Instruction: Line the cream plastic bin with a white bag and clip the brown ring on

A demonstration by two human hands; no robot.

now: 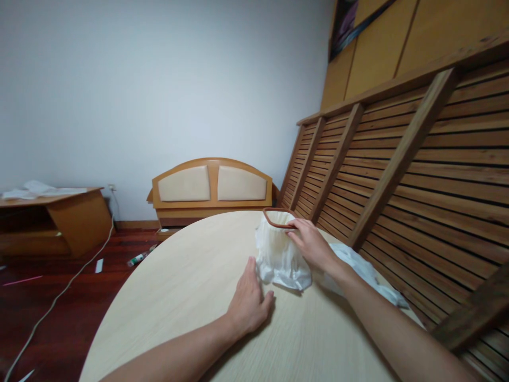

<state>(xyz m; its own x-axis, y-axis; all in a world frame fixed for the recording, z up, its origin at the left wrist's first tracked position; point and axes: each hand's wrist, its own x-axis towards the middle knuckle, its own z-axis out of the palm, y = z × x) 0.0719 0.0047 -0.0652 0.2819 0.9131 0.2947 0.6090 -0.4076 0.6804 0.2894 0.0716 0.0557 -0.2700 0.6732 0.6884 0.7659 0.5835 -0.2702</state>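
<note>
A bin with a brown rim, draped in a thin white plastic bag [280,257], stands upright on the pale round table [178,276]. My right hand [312,241] is at the right side of the rim, its fingers closed on the rim and the bag's edge. Low at the bin's left front, my left hand [250,302] rests by the table with thumb and fingers apart, close to the bag's lower edge and holding nothing. More white plastic [361,270] lies on the table to the right, partly hidden behind my right forearm.
A slatted wooden frame [397,175] leans along the right. Behind the table stands a headboard [213,183]. At the left are a wooden desk [83,217] with white sheets on it and a cable [71,281] on the dark red floor.
</note>
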